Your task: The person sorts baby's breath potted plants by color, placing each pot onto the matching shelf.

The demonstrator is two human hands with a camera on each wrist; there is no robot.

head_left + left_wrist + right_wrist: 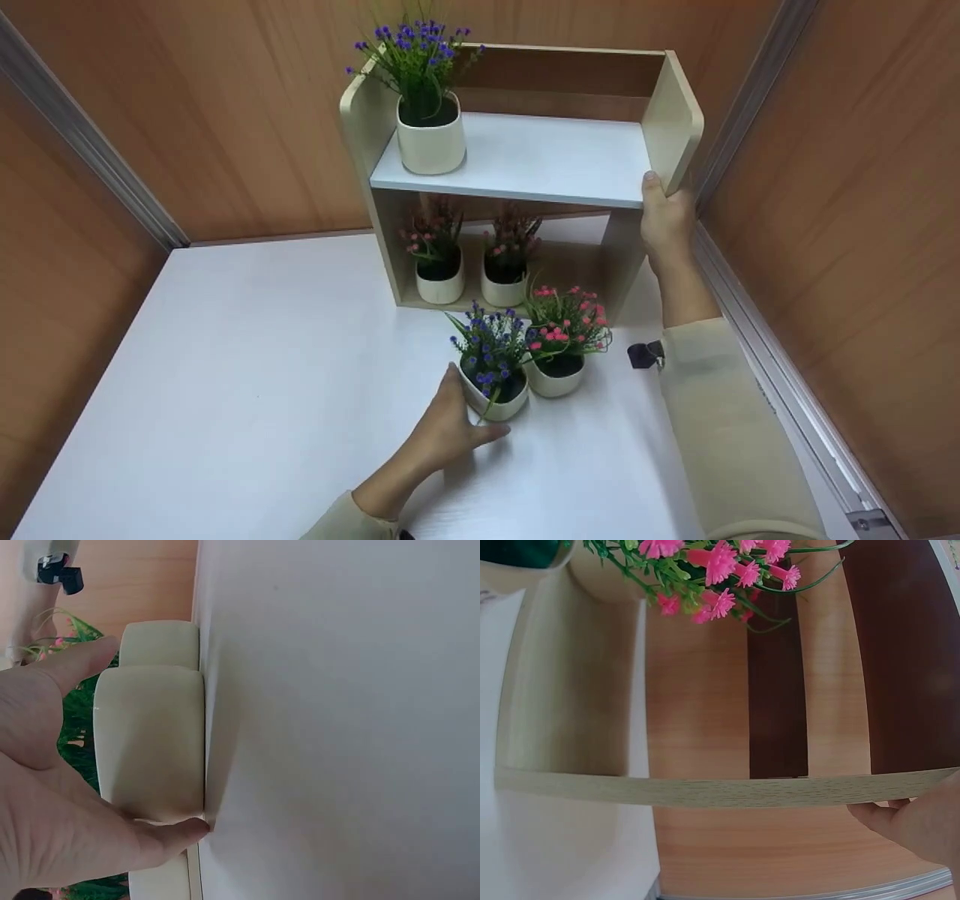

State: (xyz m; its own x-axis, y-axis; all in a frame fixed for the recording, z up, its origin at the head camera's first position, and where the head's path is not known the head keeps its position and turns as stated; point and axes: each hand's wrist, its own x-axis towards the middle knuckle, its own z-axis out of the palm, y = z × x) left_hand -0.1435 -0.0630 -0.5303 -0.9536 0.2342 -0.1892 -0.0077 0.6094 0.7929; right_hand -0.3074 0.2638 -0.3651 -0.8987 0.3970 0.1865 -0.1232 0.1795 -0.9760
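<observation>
Your left hand (450,431) cups the small cream pot of purple flowers (495,379) on the white bench (247,375), fingers curled round its smooth, likely slippery wall, so hold low, while your right hand (664,217) grips the pale wooden shelf's (525,157) side panel.

Office-style desk cubicle: white desktop (247,375), wood-laminate partition panels (225,112) at 9, 12 and 3 o'clock, aluminium corner trim (90,142).
</observation>
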